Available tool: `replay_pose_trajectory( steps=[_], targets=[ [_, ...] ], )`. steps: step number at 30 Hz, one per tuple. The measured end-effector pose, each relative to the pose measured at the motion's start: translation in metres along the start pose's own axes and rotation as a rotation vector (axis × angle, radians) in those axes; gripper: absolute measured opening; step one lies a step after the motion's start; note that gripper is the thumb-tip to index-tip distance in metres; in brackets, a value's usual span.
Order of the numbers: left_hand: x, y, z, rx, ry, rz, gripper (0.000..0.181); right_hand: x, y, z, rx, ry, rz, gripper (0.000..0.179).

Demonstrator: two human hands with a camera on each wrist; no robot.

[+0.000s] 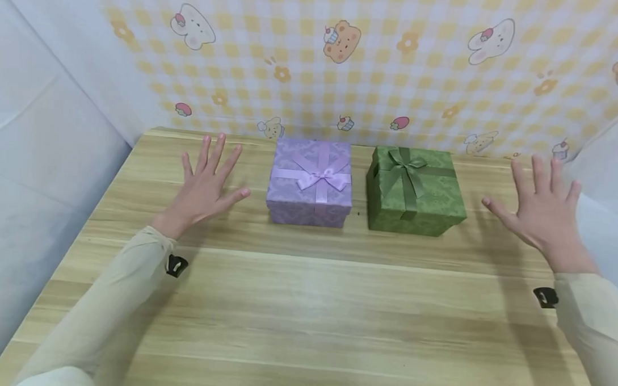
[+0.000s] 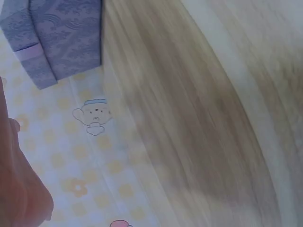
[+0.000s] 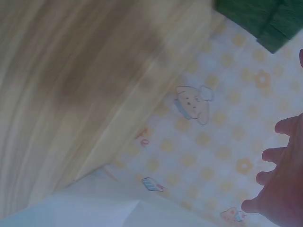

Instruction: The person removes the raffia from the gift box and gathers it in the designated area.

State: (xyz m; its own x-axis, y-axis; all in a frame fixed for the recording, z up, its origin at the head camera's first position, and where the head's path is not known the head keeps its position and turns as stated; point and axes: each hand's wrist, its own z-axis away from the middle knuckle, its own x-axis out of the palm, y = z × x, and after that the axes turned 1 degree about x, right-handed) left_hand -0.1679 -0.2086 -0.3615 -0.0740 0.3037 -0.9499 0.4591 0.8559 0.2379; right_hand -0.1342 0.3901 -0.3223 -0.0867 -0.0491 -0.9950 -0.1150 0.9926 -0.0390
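Observation:
A purple gift box (image 1: 309, 184) with a lilac ribbon bow on its lid stands near the back of the table. Beside it, to the right, is a green gift box (image 1: 416, 191) with a dark green bow. Both lids are on. My left hand (image 1: 202, 186) is spread, palm down, to the left of the purple box and apart from it. To the right of the green box my right hand (image 1: 543, 212) is spread the same way, touching neither box. In the wrist views each hand shows only partly at the edge, holding nothing.
The boxes and hands are over a wooden table (image 1: 305, 312). Behind it hangs a yellow checked cloth (image 1: 303, 56) with cartoon animals. White sheeting (image 1: 34, 149) borders the left side, and more stands at the right. A narrow gap separates the boxes.

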Motion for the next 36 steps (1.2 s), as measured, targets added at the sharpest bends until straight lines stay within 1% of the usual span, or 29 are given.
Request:
replay_pose_trajectory(
  steps=[4, 7, 13, 18, 22, 25, 27, 31, 36],
  targets=[
    [-0.002, 0.007, 0.003, 0.007, 0.007, 0.056, 0.084, -0.01, -0.009, -0.001, -0.026, 0.058, -0.078, 0.09],
    [-0.003, 0.013, 0.004, 0.02, 0.02, 0.11, 0.085, -0.018, -0.022, -0.002, -0.063, 0.109, -0.148, 0.088],
    [-0.006, 0.024, 0.008, 0.072, 0.015, 0.233, 0.087, -0.028, -0.058, -0.002, -0.14, 0.164, -0.297, 0.081],
    [-0.003, 0.032, 0.009, 0.104, 0.012, 0.29, 0.087, -0.029, -0.086, 0.0, -0.203, 0.204, -0.433, 0.077],
    [0.0, 0.038, 0.008, 0.119, 0.026, 0.328, 0.088, -0.027, -0.109, 0.002, -0.24, 0.211, -0.475, 0.079],
    [0.004, 0.042, 0.005, 0.124, 0.042, 0.356, 0.09, -0.026, -0.13, 0.004, -0.245, 0.201, -0.495, 0.08],
    [0.006, 0.045, 0.004, 0.121, 0.051, 0.379, 0.092, -0.025, -0.144, 0.004, -0.247, 0.184, -0.532, 0.079],
    [0.009, 0.052, 0.0, 0.094, 0.063, 0.449, 0.095, -0.02, -0.171, 0.004, -0.271, 0.149, -0.625, 0.075],
    [0.012, 0.061, -0.004, 0.051, 0.083, 0.566, 0.099, -0.012, -0.197, 0.001, -0.32, 0.146, -0.744, 0.074]
  ],
)
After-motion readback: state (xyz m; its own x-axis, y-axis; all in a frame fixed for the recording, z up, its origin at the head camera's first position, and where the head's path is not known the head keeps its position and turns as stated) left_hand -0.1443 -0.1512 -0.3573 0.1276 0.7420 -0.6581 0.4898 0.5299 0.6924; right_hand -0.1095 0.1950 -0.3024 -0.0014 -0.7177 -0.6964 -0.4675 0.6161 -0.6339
